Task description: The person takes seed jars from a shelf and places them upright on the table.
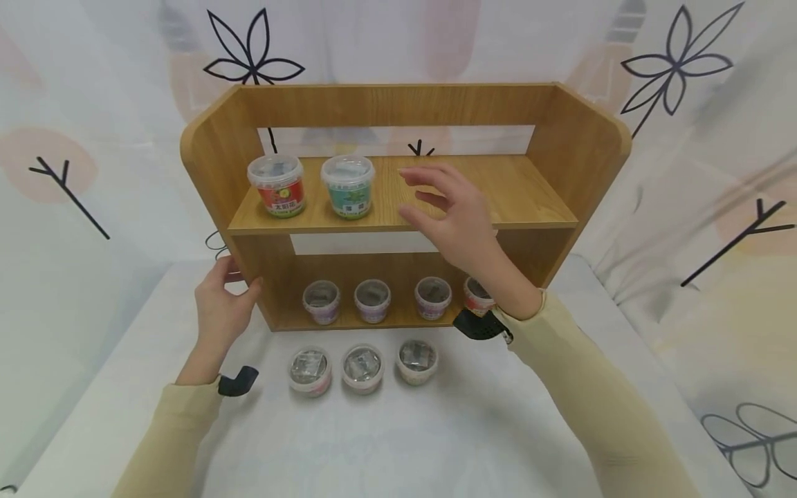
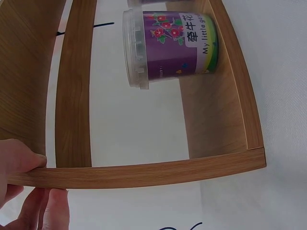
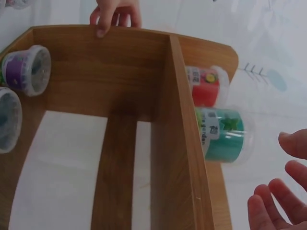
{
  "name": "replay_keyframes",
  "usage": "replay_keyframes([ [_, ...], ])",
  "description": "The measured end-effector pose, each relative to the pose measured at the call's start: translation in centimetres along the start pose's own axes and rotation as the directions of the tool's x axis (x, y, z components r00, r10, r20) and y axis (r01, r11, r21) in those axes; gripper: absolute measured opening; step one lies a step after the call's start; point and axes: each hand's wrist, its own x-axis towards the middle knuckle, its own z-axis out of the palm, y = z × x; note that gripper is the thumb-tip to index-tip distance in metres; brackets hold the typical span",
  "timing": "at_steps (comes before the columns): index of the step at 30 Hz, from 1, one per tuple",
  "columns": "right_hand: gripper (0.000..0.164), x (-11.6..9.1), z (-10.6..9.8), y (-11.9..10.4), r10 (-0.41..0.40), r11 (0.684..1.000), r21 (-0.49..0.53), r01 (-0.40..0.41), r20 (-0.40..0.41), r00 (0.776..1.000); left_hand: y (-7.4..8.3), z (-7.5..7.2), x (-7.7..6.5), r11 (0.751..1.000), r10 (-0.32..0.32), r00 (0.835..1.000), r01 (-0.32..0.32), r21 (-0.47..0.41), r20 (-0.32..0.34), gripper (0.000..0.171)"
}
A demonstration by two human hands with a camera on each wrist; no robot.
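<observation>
A two-tier wooden shelf [image 1: 398,105] stands on the white table. My left hand [image 1: 225,308] grips its left side panel, thumb on the inner face and fingers outside, as the left wrist view also shows. A cup with a red label [image 1: 278,188] and another with a green label [image 1: 349,188], both with clear lids, stand on the upper tier at the left. My right hand [image 1: 457,214] hovers in front of the upper tier, right of the green-labelled cup. Its fingers are spread from the thumb and hold nothing; in the right wrist view they are apart from that cup.
The lower tier carries several lidded cups, among them a purple-labelled cup [image 2: 175,45] and a red-labelled one [image 1: 478,294] partly behind my right wrist. Three more lidded cups, including the rightmost cup [image 1: 417,362], stand on the table before the shelf. Patterned cloth hangs behind.
</observation>
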Motion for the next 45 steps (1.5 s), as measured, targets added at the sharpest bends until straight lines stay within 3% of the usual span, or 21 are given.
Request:
replay_keyframes([
  [5, 0.045, 1.8, 0.7, 0.6, 0.078, 0.996, -0.047, -0.075, 0.066, 0.995, -0.1, 0.0, 0.0, 1.000, 0.002, 1.000, -0.002, 0.004, -0.001, 0.044],
  [12, 0.050, 3.8, 2.0, 0.8, 0.168, 0.985, -0.070, -0.158, 0.169, 0.971, -0.2, 0.0, 0.0, 1.000, 0.007, 1.000, -0.007, 0.003, -0.004, 0.044],
  [22, 0.044, 4.7, 2.5, 1.1, 0.248, 0.968, -0.093, -0.232, 0.227, 0.942, 0.0, 0.0, 0.1, 1.000, 0.002, 1.000, -0.002, -0.002, -0.006, 0.044],
  [33, 0.040, 4.9, 3.4, 1.5, 0.264, 0.965, -0.041, -0.261, 0.197, 0.944, -0.1, 0.0, 0.0, 1.000, 0.002, 1.000, -0.002, 0.004, -0.004, 0.044],
  [45, 0.035, 4.8, 4.0, 1.6, 0.271, 0.954, 0.085, -0.287, 0.162, 0.949, -0.1, 0.0, 0.0, 1.000, 0.016, 1.000, -0.016, 0.004, -0.010, 0.044],
])
